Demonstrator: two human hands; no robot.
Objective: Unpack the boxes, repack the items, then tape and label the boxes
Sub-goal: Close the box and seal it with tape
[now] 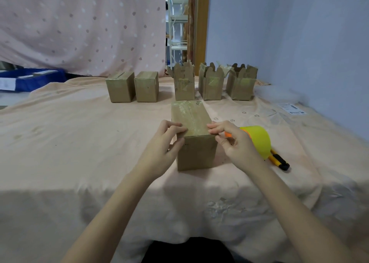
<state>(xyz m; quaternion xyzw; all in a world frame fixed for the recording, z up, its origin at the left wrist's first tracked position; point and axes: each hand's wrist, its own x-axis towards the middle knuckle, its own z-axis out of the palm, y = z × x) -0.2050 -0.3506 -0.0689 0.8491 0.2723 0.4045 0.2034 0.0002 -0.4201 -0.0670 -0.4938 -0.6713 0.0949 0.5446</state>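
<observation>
Box in play: the cardboard box (194, 135) sits on the peach cloth (79, 143) right in front of you, flaps closed, clear tape running down the top seam.
Long axis: it runs away from you — one short end faces you, the other points toward the back row.
Your left hand (163, 149): fingers curled over the near-left top corner of the box, thumb on the left side wall — you're gripping that edge.
Your right hand (233, 141): fingertips pinched at the near-right top corner; whether you've got a tape end between them or just the cardboard edge, I can't quite make out.
Tape: the yellow tape roll (258, 141) stands just right of the box, partly hidden behind your right hand.
Cutter: a yellow-and-black utility knife (278, 160) lies on the cloth beside the roll, toward you and to the right.
Back row, left: two closed boxes (132, 87) side by side, almost touching.
Back row, right: three open boxes (211, 83) with flaps standing up and torn tape hanging off them.
Far right: a printed label sheet (292, 108) lies flat near the blue wall.
Far left: a blue bin (40, 79) off the edge of the cloth.
</observation>
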